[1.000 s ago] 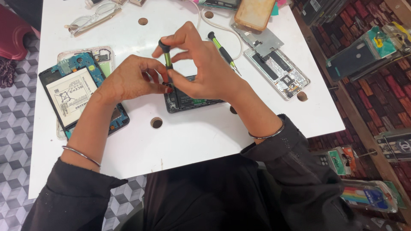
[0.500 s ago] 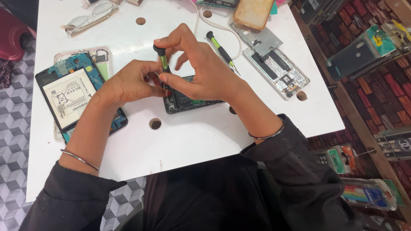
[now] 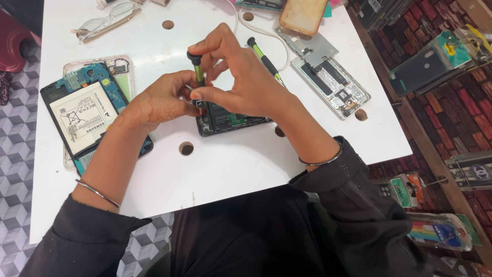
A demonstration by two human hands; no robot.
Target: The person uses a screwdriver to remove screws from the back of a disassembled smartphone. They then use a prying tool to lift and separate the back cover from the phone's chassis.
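A small green-and-black precision screwdriver [image 3: 197,72] is held upright over an opened dark phone body [image 3: 230,119], which lies flat near the middle of a white table top [image 3: 246,164] pierced by round holes. The right hand [image 3: 241,77] is closed on the screwdriver, its fingertips pinched at the black cap and its thumb pressed to the shaft. The left hand [image 3: 161,100] is curled beside the shaft, its fingers together against the phone's left edge. To the left lies a larger opened tablet with a white battery and blue boards [image 3: 87,115]. A second green-handled screwdriver [image 3: 264,59] rests behind the hands, and a silver phone frame [image 3: 330,79] lies to the right. Clear spectacles [image 3: 105,20] sit at the far left corner. A grey cube-patterned floor [image 3: 15,154] is seen on the left, and a brick-patterned surface with packaged phone covers [image 3: 435,66] on the right.
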